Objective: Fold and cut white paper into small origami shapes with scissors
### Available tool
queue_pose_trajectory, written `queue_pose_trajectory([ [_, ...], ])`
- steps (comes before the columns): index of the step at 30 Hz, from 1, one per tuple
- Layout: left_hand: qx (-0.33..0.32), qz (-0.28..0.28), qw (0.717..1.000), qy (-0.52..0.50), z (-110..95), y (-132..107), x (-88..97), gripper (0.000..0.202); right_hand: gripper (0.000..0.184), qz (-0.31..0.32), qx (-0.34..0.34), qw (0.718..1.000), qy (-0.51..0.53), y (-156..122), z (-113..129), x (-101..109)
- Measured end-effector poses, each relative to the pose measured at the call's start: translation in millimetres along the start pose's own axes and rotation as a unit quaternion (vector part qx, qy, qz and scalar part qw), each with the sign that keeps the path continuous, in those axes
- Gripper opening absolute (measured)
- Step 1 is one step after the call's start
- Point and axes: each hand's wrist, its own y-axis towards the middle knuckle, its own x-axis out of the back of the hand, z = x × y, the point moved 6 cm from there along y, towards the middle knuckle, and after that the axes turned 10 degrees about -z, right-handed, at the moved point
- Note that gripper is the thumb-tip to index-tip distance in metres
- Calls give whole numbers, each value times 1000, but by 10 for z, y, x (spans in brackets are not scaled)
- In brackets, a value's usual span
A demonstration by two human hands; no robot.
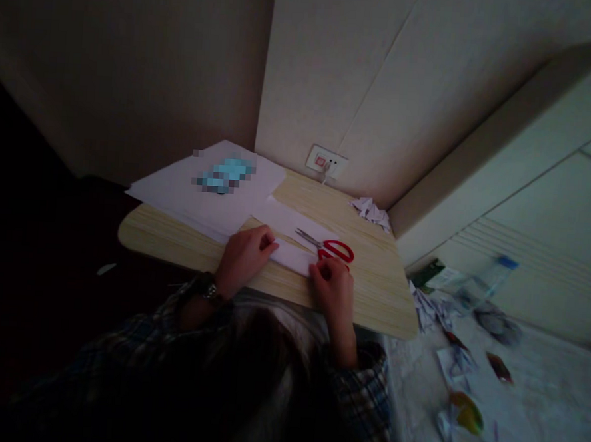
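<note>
A narrow white paper strip [292, 256] lies near the front of the small wooden table. Its left end is pinched by my left hand [246, 255], fingers closed. At the strip's other end, my right hand [332, 286] is closed on the paper. Just beyond the strip rest red-handled scissors [320, 244], blades pointing left and partly over another white paper piece [295, 220]. My right hand is close to the scissors' lower handle loop and hides part of it.
Large white sheets [177, 197] cover the left of the table [381, 286], with a blurred blue object [227, 175] on top. Folded paper pieces [372, 212] sit at the back right. A socket [326, 161] is on the wall. Various items lie on the pale surface [545, 396] at right.
</note>
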Motion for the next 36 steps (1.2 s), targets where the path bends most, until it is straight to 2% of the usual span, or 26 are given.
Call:
queue_pose_trajectory([
  [6,-39,-5,995,87,-83,15,-38,11,16,-17,5,999,-29,-5,37,-24],
  [12,-62,-7,991,116,-141,-5,-91,13,13,-22,3,999,-40,-18,36,-55],
  [16,-98,-8,988,119,-166,-11,-138,24,35,-24,30,999,-31,-34,58,-65],
  [19,-131,4,987,92,-152,-2,-180,25,38,4,40,999,-34,-41,60,-95],
  [23,-149,17,988,32,-89,17,-207,16,30,39,30,999,-22,-40,28,-113],
  [29,-136,57,989,-7,-68,27,-199,23,17,66,28,997,-6,-41,3,-111],
  [36,-114,131,980,-95,-110,0,-169,16,21,89,28,995,17,-55,27,-130],
])
